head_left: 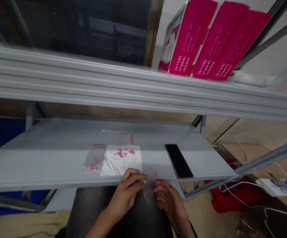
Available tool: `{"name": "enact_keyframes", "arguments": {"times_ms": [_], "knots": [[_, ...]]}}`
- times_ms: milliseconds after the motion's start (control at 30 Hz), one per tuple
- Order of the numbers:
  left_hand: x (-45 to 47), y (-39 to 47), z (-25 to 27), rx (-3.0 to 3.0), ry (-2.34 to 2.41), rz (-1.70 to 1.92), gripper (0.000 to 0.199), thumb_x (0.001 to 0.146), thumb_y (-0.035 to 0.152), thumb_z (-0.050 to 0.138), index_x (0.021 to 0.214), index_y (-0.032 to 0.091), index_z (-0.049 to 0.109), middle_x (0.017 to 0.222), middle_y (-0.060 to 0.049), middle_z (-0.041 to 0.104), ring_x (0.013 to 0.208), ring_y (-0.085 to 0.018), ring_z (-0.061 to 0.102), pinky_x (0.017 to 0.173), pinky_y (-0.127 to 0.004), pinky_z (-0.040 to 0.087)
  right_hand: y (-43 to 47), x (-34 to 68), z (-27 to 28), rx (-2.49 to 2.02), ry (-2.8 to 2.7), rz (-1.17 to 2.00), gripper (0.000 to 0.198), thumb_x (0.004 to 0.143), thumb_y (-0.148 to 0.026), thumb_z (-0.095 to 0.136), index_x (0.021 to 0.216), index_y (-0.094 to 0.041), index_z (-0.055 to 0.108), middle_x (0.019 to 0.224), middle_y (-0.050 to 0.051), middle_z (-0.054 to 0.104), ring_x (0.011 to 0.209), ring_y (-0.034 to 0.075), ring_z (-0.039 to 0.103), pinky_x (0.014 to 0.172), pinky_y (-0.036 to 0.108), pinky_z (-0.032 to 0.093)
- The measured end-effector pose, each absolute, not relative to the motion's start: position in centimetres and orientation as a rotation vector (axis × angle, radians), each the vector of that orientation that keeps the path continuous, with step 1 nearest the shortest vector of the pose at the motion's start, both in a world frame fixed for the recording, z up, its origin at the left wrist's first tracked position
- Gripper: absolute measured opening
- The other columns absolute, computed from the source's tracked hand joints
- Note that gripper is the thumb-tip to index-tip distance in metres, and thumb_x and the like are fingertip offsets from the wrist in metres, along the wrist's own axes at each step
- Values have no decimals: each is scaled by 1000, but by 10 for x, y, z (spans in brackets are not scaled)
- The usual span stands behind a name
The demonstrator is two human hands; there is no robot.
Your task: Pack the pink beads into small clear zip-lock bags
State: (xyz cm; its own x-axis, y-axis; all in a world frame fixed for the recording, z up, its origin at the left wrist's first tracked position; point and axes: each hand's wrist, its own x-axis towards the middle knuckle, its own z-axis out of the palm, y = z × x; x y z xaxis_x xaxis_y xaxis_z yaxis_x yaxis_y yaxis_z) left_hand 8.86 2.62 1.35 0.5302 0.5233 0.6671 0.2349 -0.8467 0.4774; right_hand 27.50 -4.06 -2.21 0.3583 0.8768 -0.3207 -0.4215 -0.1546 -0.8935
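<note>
Between my two hands, just off the table's front edge, is a small clear plastic bag (150,190). My left hand (128,189) pinches its left side with thumb and fingers. On the other side, the curled fingers of my right hand (168,197) grip the bag's edge. Small round pink pieces (120,152) lie in loose clusters on a white sheet (119,168) beyond my left hand. Left of that sheet rests a clear zip bag (93,158) with several more pink pieces inside. Another clear bag (116,136) with a red-striped edge lies behind the sheet.
A black phone (179,161) lies on the grey table (59,148) to the right. Above its back runs a grey ridged shelf beam (108,84), with pink boxes (208,43) standing on the shelf. White cables (247,188) and a power strip (273,186) are at the lower right.
</note>
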Motion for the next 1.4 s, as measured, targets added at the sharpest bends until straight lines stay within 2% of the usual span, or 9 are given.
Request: {"name": "enact_keyframes", "arguments": {"times_ms": [267,400,533,700,833,900,1033,1200,1400], "knots": [[33,9,24,2281,549,1297,25,99,20,42,92,20,65,102,-9,71,95,-21,61,81,-33,50,-31,250,-14,-1206,-700,1631,45,63,-49,85,88,-14,73,76,4,64,67,13,57,54,22,44],[10,8,24,2248,622,1255,27,99,17,41,90,20,66,101,-8,71,93,-18,64,80,-29,51,-28,237,-13,-1010,-758,1817,35,65,-43,84,71,-11,72,60,2,61,54,10,54,53,22,41],[-16,13,17,2119,779,1123,24,96,20,47,89,22,69,98,-7,73,95,-20,67,82,-31,54,-25,227,-11,-1012,-838,1874,37,63,-43,85,72,-9,73,60,5,65,52,10,57,51,22,40],[-31,8,31,1988,1061,1160,20,90,20,55,102,24,70,101,-7,73,101,-22,67,86,-33,55,-24,210,4,-1142,-843,1795,43,55,-48,86,62,-12,64,49,-1,58,41,6,48,40,17,30],[-13,-5,50,2006,1066,1127,8,85,22,57,81,20,64,74,-2,67,71,-16,65,66,-24,52,-21,193,20,-1132,-953,1753,39,58,-44,84,60,-14,60,45,-6,52,37,4,38,37,17,26],[0,-11,52,2005,1075,1028,16,83,25,58,69,19,58,63,1,61,59,-13,60,58,-21,47,-18,184,27,-1102,-1078,1717,33,61,-37,82,58,-14,58,46,-7,51,39,3,37,39,16,26],[14,-18,48,1871,1134,885,33,89,33,52,59,18,50,56,2,56,54,-13,56,54,-20,42,-16,176,36,-1101,-1235,1687,22,66,-29,76,60,-14,61,51,-5,55,44,4,44,42,15,32],[10,-20,50,1775,1044,774,35,95,34,43,67,18,56,64,-2,65,62,-14,61,60,-22,46,-19,180,37,-1062,-1200,1808,26,68,-38,73,65,-14,63,58,1,63,47,9,55,46,19,40],[14,-23,48,2011,1204,789,20,78,14,50,59,18,51,55,2,59,53,-13,58,52,-19,40,-28,180,44,-1212,-1387,1482,11,72,-22,58,62,-16,58,56,-3,54,51,9,48,49,19,36]]}}
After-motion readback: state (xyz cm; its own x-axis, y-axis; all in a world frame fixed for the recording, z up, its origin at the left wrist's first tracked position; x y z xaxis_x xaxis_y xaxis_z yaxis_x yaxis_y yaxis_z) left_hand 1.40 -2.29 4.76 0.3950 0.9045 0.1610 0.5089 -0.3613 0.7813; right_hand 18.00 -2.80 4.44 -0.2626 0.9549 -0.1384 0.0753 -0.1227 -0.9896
